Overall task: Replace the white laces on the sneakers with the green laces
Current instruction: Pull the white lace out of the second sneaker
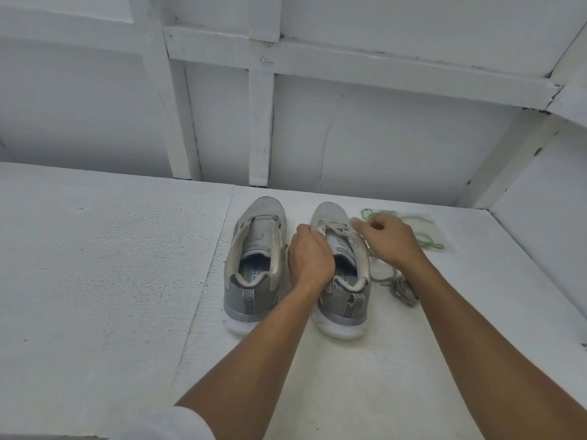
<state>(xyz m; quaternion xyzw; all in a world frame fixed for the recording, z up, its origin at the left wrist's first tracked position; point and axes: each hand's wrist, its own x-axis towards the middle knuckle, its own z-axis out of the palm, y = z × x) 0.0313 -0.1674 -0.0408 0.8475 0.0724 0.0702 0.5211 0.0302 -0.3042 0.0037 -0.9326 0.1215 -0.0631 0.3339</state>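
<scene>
White table (pixel 95 281): left hand (pixel 309 254) and right hand (pixel 389 241) pinch sneaker lace (pixel 333 228).

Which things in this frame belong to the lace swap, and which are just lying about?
In the job: left sneaker, unlaced; right sneaker, with white lace still threaded; left hand pinching that lace; right hand beside it; green laces; loose white lace bundle.
Not in use: white tabletop; white wall battens.

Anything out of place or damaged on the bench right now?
Nothing damaged. The left grey mesh sneaker has bare eyelets; a loose off-white lace lies tangled right of the right grey sneaker. Expected mid-swap.
</scene>
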